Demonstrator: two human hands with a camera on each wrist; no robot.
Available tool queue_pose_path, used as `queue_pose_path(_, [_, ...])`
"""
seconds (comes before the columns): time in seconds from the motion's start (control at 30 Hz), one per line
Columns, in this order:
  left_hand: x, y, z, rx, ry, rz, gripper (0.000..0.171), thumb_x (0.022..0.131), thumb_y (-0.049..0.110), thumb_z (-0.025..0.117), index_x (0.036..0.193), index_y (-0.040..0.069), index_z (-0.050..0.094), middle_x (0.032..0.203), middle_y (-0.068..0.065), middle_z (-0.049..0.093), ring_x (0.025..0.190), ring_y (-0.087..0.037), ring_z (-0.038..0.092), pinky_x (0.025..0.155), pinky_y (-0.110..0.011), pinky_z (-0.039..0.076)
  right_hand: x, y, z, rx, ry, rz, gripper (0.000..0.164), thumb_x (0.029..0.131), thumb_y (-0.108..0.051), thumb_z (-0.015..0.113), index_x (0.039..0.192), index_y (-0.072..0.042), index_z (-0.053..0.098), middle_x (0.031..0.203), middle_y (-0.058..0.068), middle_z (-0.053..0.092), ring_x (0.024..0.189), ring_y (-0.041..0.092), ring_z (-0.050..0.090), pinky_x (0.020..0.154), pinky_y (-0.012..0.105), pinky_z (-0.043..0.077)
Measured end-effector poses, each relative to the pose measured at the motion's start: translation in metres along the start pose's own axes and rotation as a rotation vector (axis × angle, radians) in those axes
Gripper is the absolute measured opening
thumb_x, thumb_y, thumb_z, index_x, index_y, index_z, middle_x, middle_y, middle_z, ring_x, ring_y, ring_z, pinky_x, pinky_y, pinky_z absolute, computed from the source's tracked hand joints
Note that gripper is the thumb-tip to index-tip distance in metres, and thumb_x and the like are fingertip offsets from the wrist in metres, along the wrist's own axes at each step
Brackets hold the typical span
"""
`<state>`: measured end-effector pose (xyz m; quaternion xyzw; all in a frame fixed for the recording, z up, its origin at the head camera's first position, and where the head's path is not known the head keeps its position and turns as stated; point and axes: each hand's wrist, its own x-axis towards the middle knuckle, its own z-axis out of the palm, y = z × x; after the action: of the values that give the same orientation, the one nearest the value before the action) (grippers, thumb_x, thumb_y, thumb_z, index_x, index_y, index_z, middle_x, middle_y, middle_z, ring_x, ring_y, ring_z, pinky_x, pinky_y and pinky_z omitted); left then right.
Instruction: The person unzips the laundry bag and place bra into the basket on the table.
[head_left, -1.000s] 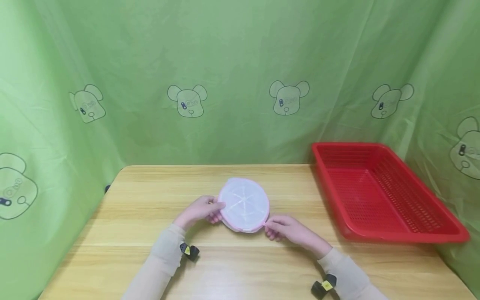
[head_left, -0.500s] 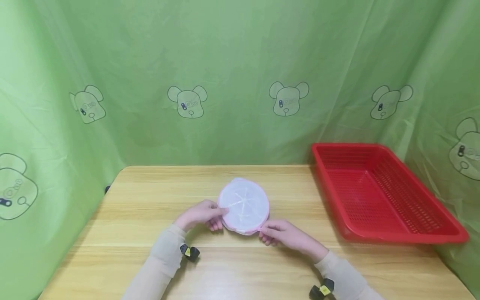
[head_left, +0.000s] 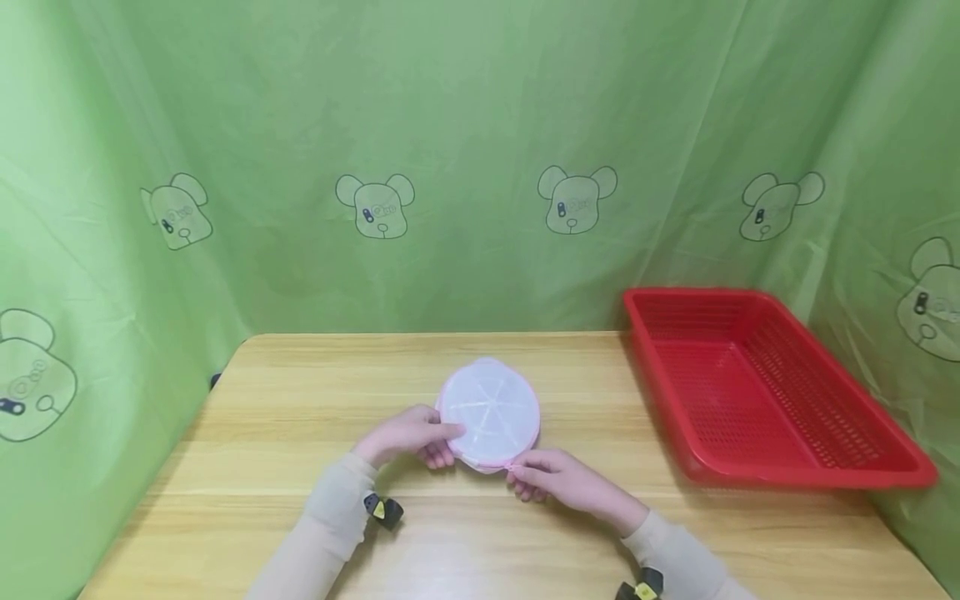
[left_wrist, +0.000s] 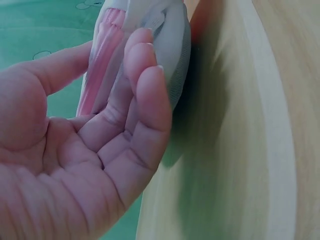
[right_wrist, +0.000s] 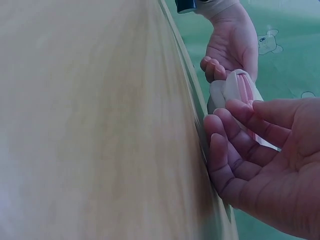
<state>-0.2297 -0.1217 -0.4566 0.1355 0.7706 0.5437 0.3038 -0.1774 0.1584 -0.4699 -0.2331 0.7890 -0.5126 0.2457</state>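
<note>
Round pouch (head_left: 491, 408) on or just over table (head_left: 315, 383). Left hand (head_left: 411, 435): fingers clamped on its left side. Right hand (head_left: 566, 479): fingers pinching zipper (left_wrist: 102, 60) at near edge, which curves toward left hand.

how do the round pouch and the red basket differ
The round pouch is pale with pink edging; the red basket is red throughout. The round pouch is much smaller than the red basket. The left hand and right hand grip the round pouch, while neither touches the red basket.
</note>
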Motion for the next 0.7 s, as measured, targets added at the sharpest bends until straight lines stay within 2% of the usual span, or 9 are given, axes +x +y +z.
queue_pose_path(0.23, [0.0023, 0.0004, -0.0007, -0.022, 0.026, 0.015, 0.027, 0.096, 0.023, 0.059, 0.097, -0.004, 0.064, 0.074, -0.007, 0.071, 0.062, -0.012, 0.065, 0.062, -0.025, 0.060, 0.0008, 0.0009, 0.0002, -0.004, 0.014, -0.005, 0.032, 0.101, -0.025, 0.050, 0.104, 0.002, 0.066, 0.090, 0.021, 0.067, 0.078, 0.016, 0.064, 0.065, 0.025, 0.056])
queue_pose_path(0.7, [0.0035, -0.0011, -0.0002, -0.051, 0.034, 0.002, 0.025, 0.097, 0.020, 0.056, 0.099, -0.004, 0.063, 0.073, -0.006, 0.070, 0.062, -0.012, 0.064, 0.061, -0.025, 0.059, 0.0009, 0.0010, -0.0004, 0.003, 0.021, 0.009, 0.033, 0.102, -0.024, 0.048, 0.100, 0.004, 0.065, 0.088, 0.021, 0.066, 0.076, 0.014, 0.062, 0.062, 0.024, 0.055])
